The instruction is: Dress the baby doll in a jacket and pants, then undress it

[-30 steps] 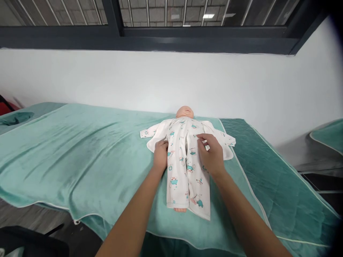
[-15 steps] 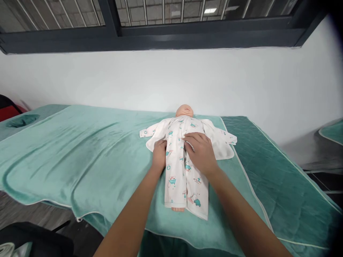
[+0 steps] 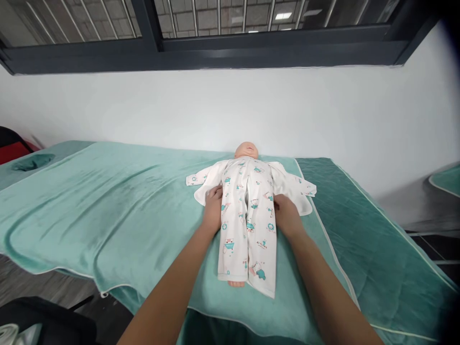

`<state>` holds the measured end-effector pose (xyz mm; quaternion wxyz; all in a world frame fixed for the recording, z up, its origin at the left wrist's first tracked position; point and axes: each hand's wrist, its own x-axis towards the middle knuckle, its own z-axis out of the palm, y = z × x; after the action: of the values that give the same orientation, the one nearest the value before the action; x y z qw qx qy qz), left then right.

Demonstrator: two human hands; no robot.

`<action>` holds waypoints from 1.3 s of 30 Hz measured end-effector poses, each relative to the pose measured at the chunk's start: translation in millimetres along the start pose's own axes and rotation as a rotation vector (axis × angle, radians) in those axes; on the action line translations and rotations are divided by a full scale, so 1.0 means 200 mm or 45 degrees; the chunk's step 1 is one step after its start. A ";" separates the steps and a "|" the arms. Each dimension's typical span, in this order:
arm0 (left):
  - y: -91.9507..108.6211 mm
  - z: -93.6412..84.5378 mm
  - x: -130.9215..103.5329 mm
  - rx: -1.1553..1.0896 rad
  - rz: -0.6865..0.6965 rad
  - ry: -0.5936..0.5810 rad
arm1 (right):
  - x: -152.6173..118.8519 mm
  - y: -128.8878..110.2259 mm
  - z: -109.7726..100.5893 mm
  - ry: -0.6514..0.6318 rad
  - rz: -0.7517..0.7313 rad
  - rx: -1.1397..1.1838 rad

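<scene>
A baby doll (image 3: 246, 150) lies on its back with its head toward the wall. White printed baby trousers (image 3: 230, 225) cover its front and legs, and toes show below one cuff. Under them spreads a white baby shirt (image 3: 293, 189), sleeves out to both sides. My left hand (image 3: 213, 207) is closed at the left edge of the trousers, around hip height, fingertips partly hidden. On the opposite edge my right hand (image 3: 288, 214) has its fingers curled in against the trousers' side.
A light green blanket (image 3: 108, 201) covers the bed beneath the doll, with a darker green quilted cover (image 3: 352, 230) at right. Behind is a white wall (image 3: 179, 110) below a dark window frame (image 3: 223, 55). A black chair or bag (image 3: 46, 318) stands at lower left.
My right hand has moved from the front of the trousers out to their right edge, and the fabric there now lies flatter. My left hand has stayed at the left edge.
</scene>
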<state>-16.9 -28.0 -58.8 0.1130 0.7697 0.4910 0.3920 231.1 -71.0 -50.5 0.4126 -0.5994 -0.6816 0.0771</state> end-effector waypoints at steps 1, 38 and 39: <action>0.01 0.00 -0.01 0.021 0.016 -0.009 | -0.01 0.00 0.00 -0.092 -0.042 -0.047; 0.21 -0.18 -0.16 0.682 0.123 -0.235 | -0.20 -0.10 -0.06 -0.245 -0.231 -0.016; 0.20 -0.19 -0.18 0.691 0.158 -0.229 | -0.20 -0.10 -0.06 -0.242 -0.231 -0.107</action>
<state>-26.1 -85.6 -28.7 -0.0782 0.8320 0.5180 0.1825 221.4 -116.9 -48.8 0.3260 -0.5420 -0.7716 0.0671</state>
